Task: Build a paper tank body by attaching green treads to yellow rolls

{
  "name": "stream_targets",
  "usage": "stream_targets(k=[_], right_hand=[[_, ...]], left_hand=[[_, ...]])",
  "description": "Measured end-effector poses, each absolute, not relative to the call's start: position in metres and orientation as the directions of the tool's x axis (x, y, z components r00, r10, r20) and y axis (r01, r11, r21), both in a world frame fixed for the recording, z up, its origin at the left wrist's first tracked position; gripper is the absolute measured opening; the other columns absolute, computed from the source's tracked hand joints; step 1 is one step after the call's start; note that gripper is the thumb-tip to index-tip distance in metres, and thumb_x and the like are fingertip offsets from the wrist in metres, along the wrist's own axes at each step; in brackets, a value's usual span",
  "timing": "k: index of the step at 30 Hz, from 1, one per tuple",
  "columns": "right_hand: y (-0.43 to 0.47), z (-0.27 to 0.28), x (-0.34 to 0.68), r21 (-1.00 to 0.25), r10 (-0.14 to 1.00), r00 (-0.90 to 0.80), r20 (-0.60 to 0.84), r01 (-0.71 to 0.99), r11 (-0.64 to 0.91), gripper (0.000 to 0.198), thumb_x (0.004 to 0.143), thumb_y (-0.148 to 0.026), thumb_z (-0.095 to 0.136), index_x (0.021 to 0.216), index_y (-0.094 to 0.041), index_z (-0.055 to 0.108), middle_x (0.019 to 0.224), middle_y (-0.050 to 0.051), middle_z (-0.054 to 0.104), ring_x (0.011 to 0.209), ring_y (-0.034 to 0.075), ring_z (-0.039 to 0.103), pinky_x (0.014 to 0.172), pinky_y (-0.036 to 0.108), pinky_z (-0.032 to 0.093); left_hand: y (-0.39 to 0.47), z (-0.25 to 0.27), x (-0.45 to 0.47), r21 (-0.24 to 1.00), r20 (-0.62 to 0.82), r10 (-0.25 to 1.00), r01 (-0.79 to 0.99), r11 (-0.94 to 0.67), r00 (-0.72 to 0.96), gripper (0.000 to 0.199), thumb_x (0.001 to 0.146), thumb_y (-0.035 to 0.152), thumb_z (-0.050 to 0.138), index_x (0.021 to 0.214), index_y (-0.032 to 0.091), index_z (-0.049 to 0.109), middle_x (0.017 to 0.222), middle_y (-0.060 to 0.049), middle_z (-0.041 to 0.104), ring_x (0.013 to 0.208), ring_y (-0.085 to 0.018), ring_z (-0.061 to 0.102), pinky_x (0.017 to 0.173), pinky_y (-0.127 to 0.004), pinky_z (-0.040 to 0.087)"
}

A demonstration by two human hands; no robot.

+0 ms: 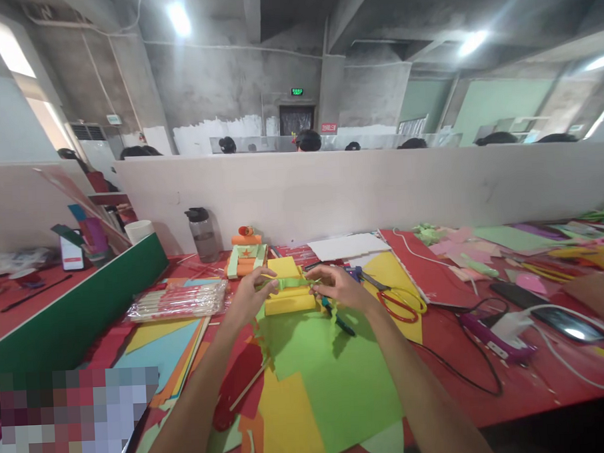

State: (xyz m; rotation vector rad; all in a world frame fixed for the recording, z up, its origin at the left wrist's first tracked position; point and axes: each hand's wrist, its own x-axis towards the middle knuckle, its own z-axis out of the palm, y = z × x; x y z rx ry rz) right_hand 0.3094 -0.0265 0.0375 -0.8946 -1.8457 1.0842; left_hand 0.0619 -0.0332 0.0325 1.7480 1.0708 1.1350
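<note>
A yellow paper model (290, 303) made of rolled tubes and a flat top stands on the far part of a green paper sheet (333, 379). Across its middle runs a narrow light green paper strip (288, 282). My left hand (252, 294) is closed at the strip's left end, thumb and fingers pinching beside the model. On the other side my right hand (338, 285) pinches the strip's right end. Below my right hand lies a dark-handled tool (342, 323), partly hidden. Behind the model sits an orange and green paper model (246, 254) with a red star.
Scissors (400, 304) with red and yellow handles lie on yellow paper to the right. A bag of sticks (178, 301) and coloured paper sheets (157, 356) are at left. A bottle (201, 236) stands by the white partition (330, 192). Cables and a purple power strip (497, 338) occupy the right.
</note>
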Motion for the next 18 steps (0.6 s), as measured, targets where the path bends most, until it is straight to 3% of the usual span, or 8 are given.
stream_targets(k=[3, 6, 9, 13, 18], right_hand=[[-0.019, 0.035, 0.324, -0.920, 0.875, -0.415, 0.248, 0.183, 0.348, 0.020, 0.080, -0.027, 0.063, 0.097, -0.016, 0.065, 0.097, 0.007, 0.068, 0.078, 0.017, 0.067, 0.066, 0.028, 0.054], [-0.012, 0.032, 0.335, -0.910, 0.906, -0.316, 0.280, 0.213, 0.356, 0.017, 0.080, -0.024, 0.059, 0.092, -0.015, 0.067, 0.086, 0.005, 0.068, 0.070, 0.015, 0.065, 0.063, 0.027, 0.053], [-0.007, 0.029, 0.344, -0.902, 0.926, -0.154, 0.345, 0.219, 0.372, 0.017, 0.077, -0.019, 0.056, 0.089, -0.016, 0.068, 0.079, 0.003, 0.068, 0.067, 0.015, 0.064, 0.060, 0.024, 0.051], [0.000, 0.025, 0.352, -0.923, 0.923, 0.061, 0.381, 0.093, 0.374, 0.022, 0.073, -0.017, 0.054, 0.089, -0.018, 0.069, 0.082, 0.003, 0.068, 0.068, 0.015, 0.064, 0.057, 0.023, 0.050], [0.007, 0.022, 0.357, -0.908, 0.887, 0.262, 0.380, -0.077, 0.412, 0.018, 0.067, -0.016, 0.056, 0.078, -0.018, 0.071, 0.083, 0.003, 0.070, 0.064, 0.013, 0.062, 0.061, 0.024, 0.052]], left_hand=[[-0.027, 0.031, 0.048, 0.923, 0.232, 0.940, 0.248, -0.294, 0.252, 0.031, 0.079, 0.042, 0.061, 0.098, 0.018, 0.056, 0.092, -0.006, 0.066, 0.081, -0.019, 0.065, 0.069, -0.031, 0.050], [-0.020, 0.024, 0.037, 0.873, 0.283, 0.922, 0.326, -0.362, 0.264, 0.027, 0.074, 0.034, 0.064, 0.095, 0.018, 0.061, 0.103, -0.008, 0.065, 0.092, -0.020, 0.063, 0.077, -0.032, 0.050], [-0.014, 0.019, 0.028, 0.831, 0.305, 0.908, 0.386, -0.401, 0.289, 0.028, 0.073, 0.027, 0.061, 0.100, 0.019, 0.061, 0.102, -0.008, 0.066, 0.085, -0.019, 0.063, 0.075, -0.032, 0.050], [-0.012, 0.021, 0.022, 0.782, 0.330, 0.899, 0.449, -0.432, 0.289, 0.026, 0.075, 0.029, 0.059, 0.098, 0.018, 0.064, 0.102, -0.008, 0.068, 0.087, -0.020, 0.064, 0.077, -0.033, 0.050], [-0.012, 0.026, 0.018, 0.740, 0.333, 0.906, 0.523, -0.423, 0.260, 0.029, 0.081, 0.036, 0.054, 0.096, 0.018, 0.070, 0.088, -0.007, 0.073, 0.085, -0.024, 0.065, 0.075, -0.033, 0.050]])
